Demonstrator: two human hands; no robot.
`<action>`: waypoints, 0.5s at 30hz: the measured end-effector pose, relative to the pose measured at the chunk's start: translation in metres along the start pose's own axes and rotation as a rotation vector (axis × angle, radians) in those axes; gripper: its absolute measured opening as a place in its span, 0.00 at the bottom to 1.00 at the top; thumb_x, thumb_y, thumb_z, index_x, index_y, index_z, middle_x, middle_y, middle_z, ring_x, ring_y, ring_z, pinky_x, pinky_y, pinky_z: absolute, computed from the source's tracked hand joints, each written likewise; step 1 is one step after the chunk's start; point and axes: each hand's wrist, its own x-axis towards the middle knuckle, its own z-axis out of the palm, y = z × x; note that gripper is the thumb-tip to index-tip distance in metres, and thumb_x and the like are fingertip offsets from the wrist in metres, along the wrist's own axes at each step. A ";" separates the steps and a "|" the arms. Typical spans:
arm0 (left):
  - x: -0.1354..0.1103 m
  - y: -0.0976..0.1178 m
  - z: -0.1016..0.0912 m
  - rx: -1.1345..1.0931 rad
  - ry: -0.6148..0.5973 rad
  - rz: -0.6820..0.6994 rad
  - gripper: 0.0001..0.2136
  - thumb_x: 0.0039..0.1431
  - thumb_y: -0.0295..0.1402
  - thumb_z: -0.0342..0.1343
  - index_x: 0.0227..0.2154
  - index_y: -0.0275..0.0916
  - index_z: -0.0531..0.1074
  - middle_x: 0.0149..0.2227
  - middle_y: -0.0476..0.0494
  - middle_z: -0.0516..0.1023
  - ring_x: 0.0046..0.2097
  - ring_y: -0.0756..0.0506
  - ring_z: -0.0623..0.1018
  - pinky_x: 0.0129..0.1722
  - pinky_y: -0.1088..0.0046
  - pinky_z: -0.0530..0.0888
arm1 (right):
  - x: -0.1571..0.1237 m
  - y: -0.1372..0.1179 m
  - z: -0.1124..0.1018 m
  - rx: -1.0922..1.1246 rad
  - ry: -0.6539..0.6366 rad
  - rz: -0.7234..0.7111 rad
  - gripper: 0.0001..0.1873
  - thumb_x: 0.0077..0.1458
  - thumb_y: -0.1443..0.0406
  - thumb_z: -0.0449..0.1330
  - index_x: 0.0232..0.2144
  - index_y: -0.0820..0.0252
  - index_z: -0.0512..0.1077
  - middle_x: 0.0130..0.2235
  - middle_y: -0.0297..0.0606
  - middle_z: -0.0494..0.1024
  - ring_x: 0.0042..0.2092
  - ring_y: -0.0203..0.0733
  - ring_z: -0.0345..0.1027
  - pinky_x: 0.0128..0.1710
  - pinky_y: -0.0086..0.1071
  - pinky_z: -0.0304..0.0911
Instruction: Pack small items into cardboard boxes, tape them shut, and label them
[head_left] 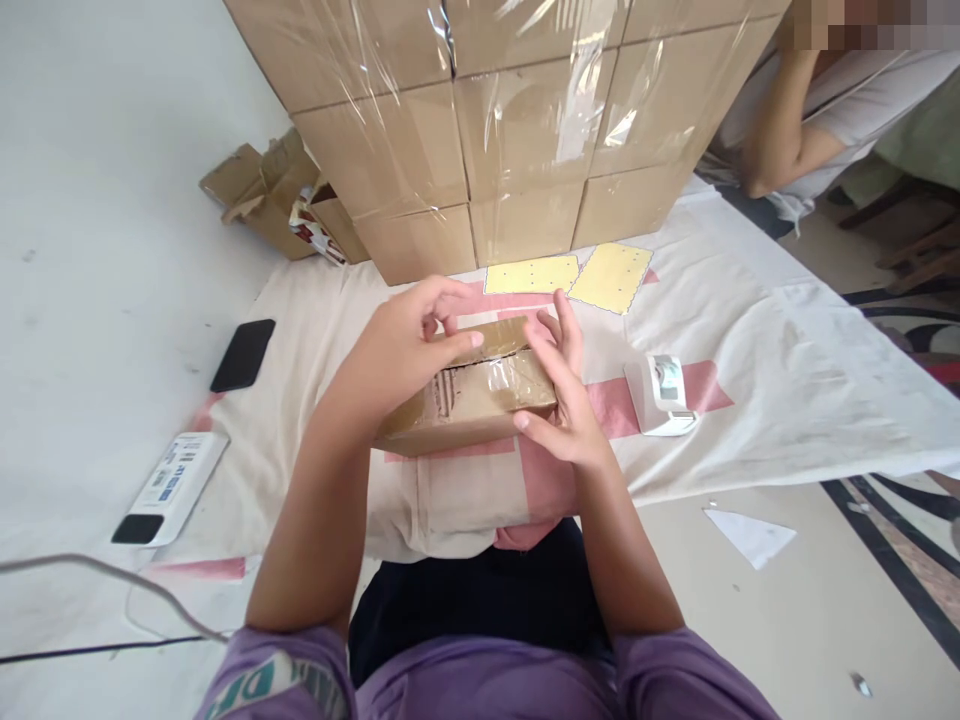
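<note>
A small brown cardboard box (491, 395) lies in front of me on the cloth-covered table, with clear shiny tape across its top. A dark seam runs along the top, and the surface near its left part looks torn or scuffed. My left hand (412, 345) rests over the box's left part, thumb stretched along the top and the other fingers loosely bent and apart above the far side. At the right end, my right hand (566, 400) spans the box, its thumb against the front and its fingers by the top and far side.
A tall stack of taped cartons (517, 130) stands behind the box. Two yellow scalloped sheets (611, 277) lie before it. A white tape dispenser (660, 395) is at right; a black phone (243, 355) and a white scale-like device (176, 485) are at left. Another person's arm (784, 130) shows upper right.
</note>
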 end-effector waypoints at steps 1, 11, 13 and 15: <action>-0.004 -0.002 -0.007 -0.032 0.078 -0.005 0.15 0.58 0.35 0.65 0.49 0.47 0.77 0.33 0.52 0.76 0.33 0.49 0.71 0.35 0.71 0.67 | -0.001 0.001 -0.001 0.037 -0.011 0.023 0.49 0.60 0.38 0.59 0.75 0.31 0.41 0.78 0.22 0.34 0.78 0.62 0.30 0.74 0.66 0.43; -0.034 -0.122 -0.015 -0.598 0.960 -0.465 0.07 0.45 0.32 0.54 0.29 0.36 0.72 0.22 0.55 0.64 0.25 0.54 0.60 0.24 0.77 0.53 | 0.002 0.016 -0.009 0.234 -0.254 0.192 0.65 0.54 0.48 0.68 0.76 0.41 0.26 0.77 0.38 0.44 0.76 0.57 0.45 0.74 0.56 0.49; -0.031 -0.146 0.001 -0.640 0.934 -0.595 0.07 0.44 0.31 0.53 0.28 0.37 0.69 0.22 0.55 0.64 0.25 0.53 0.61 0.24 0.77 0.55 | 0.001 0.017 -0.010 0.244 -0.227 0.167 0.68 0.50 0.47 0.70 0.76 0.41 0.28 0.74 0.42 0.53 0.72 0.60 0.55 0.70 0.57 0.56; -0.029 -0.158 0.014 -0.672 0.879 -0.627 0.06 0.45 0.32 0.54 0.28 0.37 0.69 0.23 0.55 0.65 0.26 0.53 0.62 0.25 0.77 0.57 | -0.004 0.014 -0.013 0.226 -0.113 0.129 0.69 0.47 0.43 0.70 0.76 0.43 0.30 0.70 0.45 0.60 0.67 0.61 0.62 0.66 0.58 0.60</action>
